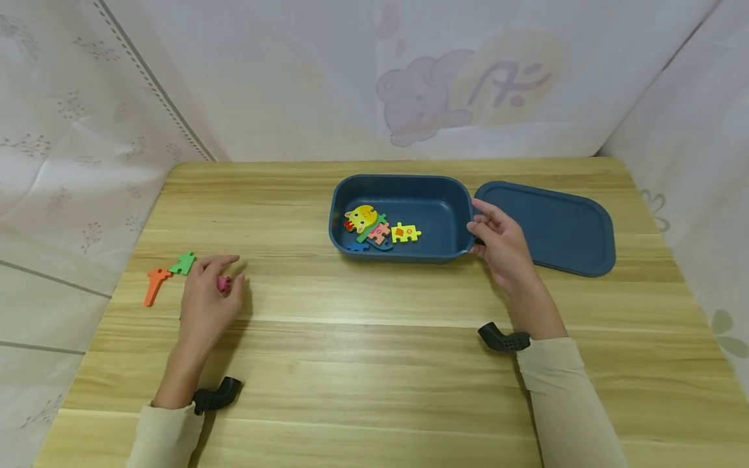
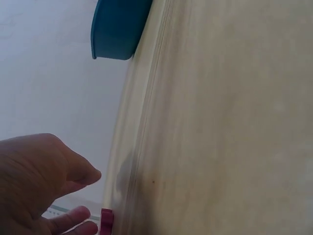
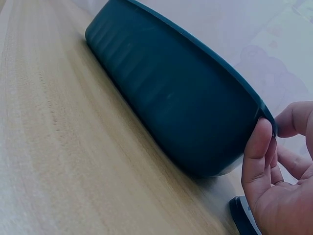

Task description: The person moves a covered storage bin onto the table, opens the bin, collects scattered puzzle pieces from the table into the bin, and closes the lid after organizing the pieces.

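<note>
My right hand (image 1: 500,244) pinches the near right end of the dark blue box (image 1: 404,257), thumb inside and fingers outside; the right wrist view shows the rim (image 3: 261,108) between them. Inside the box lie a yellow animal-face piece (image 1: 363,218), a yellow puzzle piece (image 1: 406,233), an orange-pink piece (image 1: 379,234) and some green and blue ones. Farther left, my left hand (image 1: 207,292) arches over a pink puzzle piece (image 1: 223,283), thumb and index finger apart. In the left wrist view its fingertips are right at the pink piece (image 2: 106,223).
A green puzzle piece (image 1: 183,263) and an orange T-shaped piece (image 1: 155,285) lie left of the left hand. The blue lid (image 1: 562,227) rests flat to the box's right. Printed curtains (image 1: 292,78) hang behind and beside the wooden table (image 1: 363,364).
</note>
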The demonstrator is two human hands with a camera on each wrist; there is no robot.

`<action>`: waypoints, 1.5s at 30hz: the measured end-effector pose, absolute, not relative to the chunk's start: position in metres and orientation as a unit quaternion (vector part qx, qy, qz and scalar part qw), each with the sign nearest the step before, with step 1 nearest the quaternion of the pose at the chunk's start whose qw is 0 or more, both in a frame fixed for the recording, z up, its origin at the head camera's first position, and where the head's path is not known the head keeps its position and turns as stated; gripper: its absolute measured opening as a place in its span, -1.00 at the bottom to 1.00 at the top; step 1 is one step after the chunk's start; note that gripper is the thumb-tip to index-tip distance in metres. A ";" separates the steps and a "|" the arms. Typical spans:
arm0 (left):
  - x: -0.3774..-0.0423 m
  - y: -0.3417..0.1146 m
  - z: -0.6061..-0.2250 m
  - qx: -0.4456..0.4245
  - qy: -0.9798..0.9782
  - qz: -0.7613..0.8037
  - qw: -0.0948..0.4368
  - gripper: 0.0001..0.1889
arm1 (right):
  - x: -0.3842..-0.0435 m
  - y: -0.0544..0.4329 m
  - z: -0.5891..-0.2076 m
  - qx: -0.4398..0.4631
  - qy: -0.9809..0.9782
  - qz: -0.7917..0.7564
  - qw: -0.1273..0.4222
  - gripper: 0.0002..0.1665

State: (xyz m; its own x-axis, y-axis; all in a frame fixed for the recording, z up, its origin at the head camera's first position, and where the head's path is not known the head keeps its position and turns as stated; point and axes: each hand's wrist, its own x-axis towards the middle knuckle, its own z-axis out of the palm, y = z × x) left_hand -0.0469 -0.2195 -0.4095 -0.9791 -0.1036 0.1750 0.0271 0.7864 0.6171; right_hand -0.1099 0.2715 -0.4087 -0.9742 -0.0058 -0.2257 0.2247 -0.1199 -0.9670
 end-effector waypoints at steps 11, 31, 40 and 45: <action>-0.043 -0.232 -0.409 0.036 -0.939 -0.333 0.081 -0.59 | -0.111 0.271 -0.408 0.078 0.658 -0.745 0.076 -0.26; -0.044 -0.239 -0.412 0.005 -0.952 -0.294 0.081 -0.77 | -0.111 0.271 -0.408 0.081 0.655 -0.747 0.076 -0.26; -0.043 -0.242 -0.410 -0.015 -0.954 -0.284 0.097 -0.58 | -0.111 0.270 -0.408 0.075 0.655 -0.748 0.073 -0.27; -0.043 -0.244 -0.407 -0.013 -0.960 -0.265 0.093 -0.67 | -0.111 0.270 -0.408 0.076 0.654 -0.749 0.072 -0.27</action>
State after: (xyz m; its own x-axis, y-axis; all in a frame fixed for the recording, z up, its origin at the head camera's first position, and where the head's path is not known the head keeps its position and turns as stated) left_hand -0.0427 -0.2436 -0.4073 -0.9824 -0.0251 0.1848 0.0732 0.8595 0.5058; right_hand -0.1107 0.2702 -0.4084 -0.9781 -0.0087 -0.2080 0.2073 -0.1330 -0.9692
